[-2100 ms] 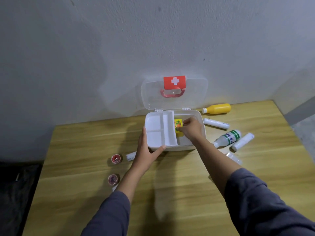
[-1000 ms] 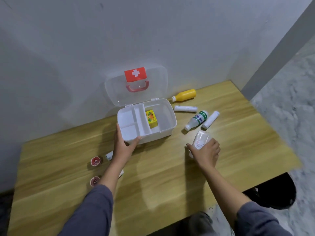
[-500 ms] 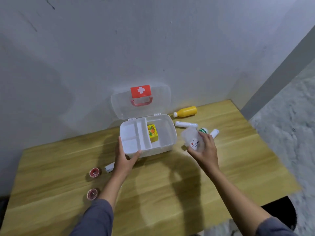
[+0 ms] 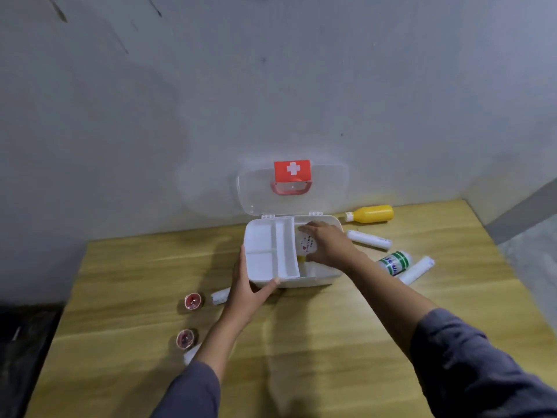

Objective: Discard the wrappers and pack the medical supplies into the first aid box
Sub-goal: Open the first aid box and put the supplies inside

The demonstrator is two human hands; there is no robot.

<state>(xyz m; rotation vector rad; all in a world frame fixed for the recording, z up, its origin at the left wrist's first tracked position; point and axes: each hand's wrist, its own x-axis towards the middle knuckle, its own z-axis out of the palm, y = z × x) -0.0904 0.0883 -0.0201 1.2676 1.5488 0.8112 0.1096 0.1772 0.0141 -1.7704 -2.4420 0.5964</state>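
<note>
The white first aid box (image 4: 262,260) stands open on the wooden table, its clear lid (image 4: 328,188) with a red cross leaning on the wall. My left hand (image 4: 248,292) grips the box's front left corner. My right hand (image 4: 327,247) is inside the right compartment, closed on a clear packet with a small red mark (image 4: 306,245). A sliver of the yellow box (image 4: 300,259) shows under the packet. Right of the box lie a yellow bottle (image 4: 372,213), a white roll (image 4: 369,239), a green-labelled white bottle (image 4: 394,262) and another white roll (image 4: 417,270).
Two small red-lidded jars (image 4: 193,301) (image 4: 186,338) sit left of my left arm, with a white roll (image 4: 220,295) behind the wrist and another white item (image 4: 191,355) by the sleeve. The table ends at a grey wall; its right edge drops to the floor.
My right hand picked the clear packet up from the table to the right and carried it left into the box's right compartment, over the yellow box. My left hand stayed on the box.
</note>
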